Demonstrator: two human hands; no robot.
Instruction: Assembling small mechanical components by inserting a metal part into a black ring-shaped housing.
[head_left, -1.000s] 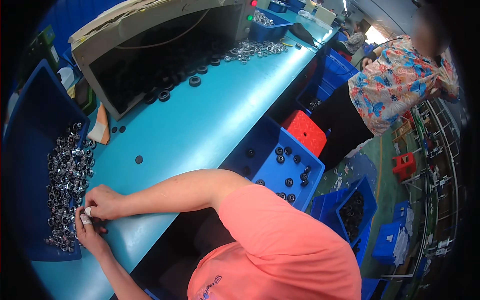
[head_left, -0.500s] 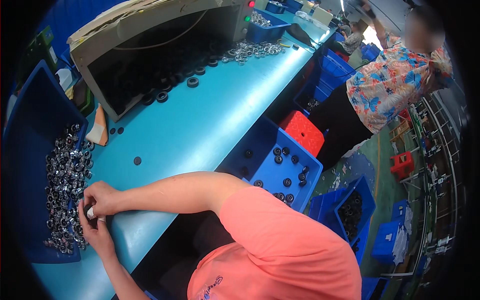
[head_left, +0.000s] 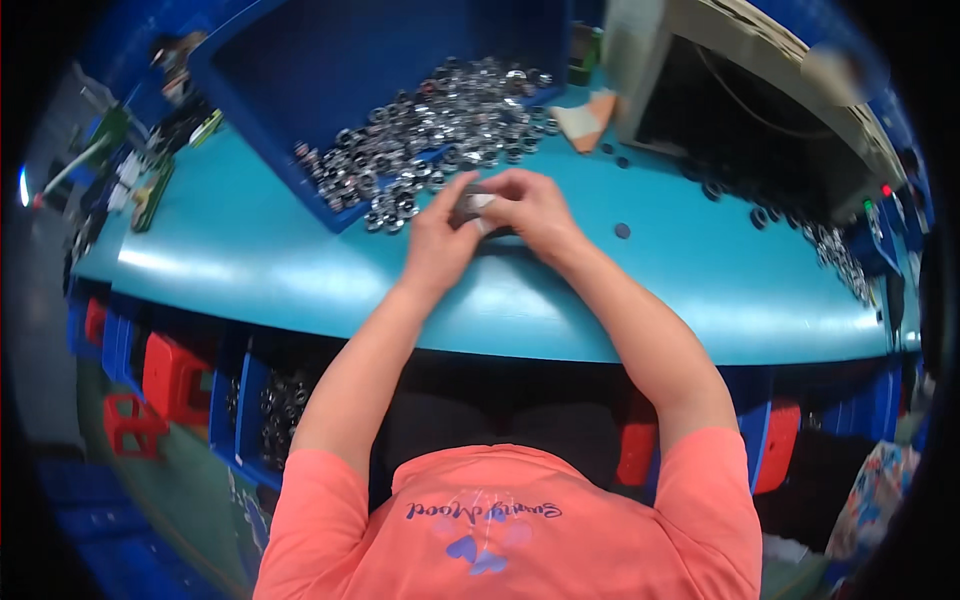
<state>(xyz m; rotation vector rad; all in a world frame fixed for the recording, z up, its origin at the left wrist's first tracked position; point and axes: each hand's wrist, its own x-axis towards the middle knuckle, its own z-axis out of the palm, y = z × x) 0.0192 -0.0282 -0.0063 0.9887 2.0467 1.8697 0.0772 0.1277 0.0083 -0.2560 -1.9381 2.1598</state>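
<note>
My left hand [head_left: 442,238] and my right hand [head_left: 535,212] meet over the table in front of the blue bin. Between their fingers they hold a small dark round part [head_left: 466,204], mostly covered by the fingers. A whitish wrap or piece shows at the fingertips; I cannot tell whether it is on a thumb or on the part. Just beyond the hands, many shiny silver and black rings [head_left: 440,125] fill the front of a tipped blue bin [head_left: 290,95], some spilling onto the table.
A dark disc [head_left: 622,230] lies right of my hands on the turquoise table [head_left: 540,335]. An orange and white cloth [head_left: 585,122] is beside the bin. A boxy machine [head_left: 655,60] stands at the right, with dark rings [head_left: 712,190] before it. Red stools [head_left: 175,378] stand at lower left.
The view has swung from the right round to face the table and bin squarely. Both hands stay together with the dark part between them.
</note>
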